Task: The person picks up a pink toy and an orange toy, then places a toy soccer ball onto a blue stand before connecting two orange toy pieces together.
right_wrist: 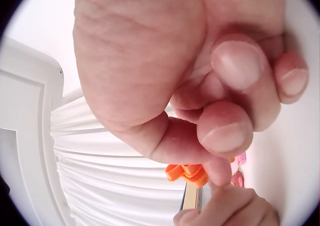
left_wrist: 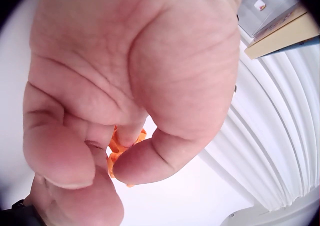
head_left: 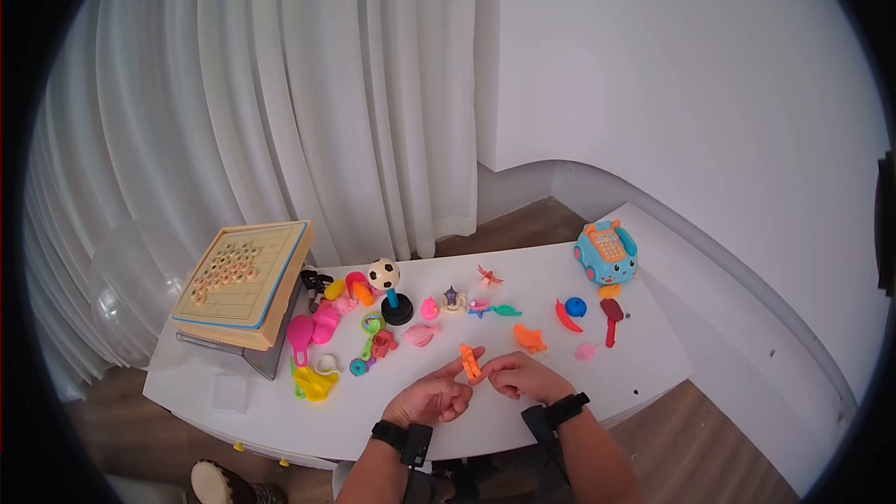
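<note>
We see the orange toy piece [head_left: 469, 364] at the fingertips of the left hand [head_left: 431, 399], to that palm's far right, seemingly held just above the white table [head_left: 644, 355]. The left hand pinches it between thumb and finger. Its long axis runs roughly near to far, with the near end leaning slightly right. The right hand [head_left: 530, 378] comes in from the right, its index finger reaching roughly across that axis to the near end; its other fingers curl in. Of the 2 hands, the left is nearer, already holding the piece. A 2nd orange toy [head_left: 529, 338] lies on the far side of the right hand.

In the left wrist view the thumb covers much of the piece, so we cannot make out its full shape. In the right wrist view, fingers overlap the meeting place: we cannot tell whether the right hand pinches the piece too or only touches it.
</note>
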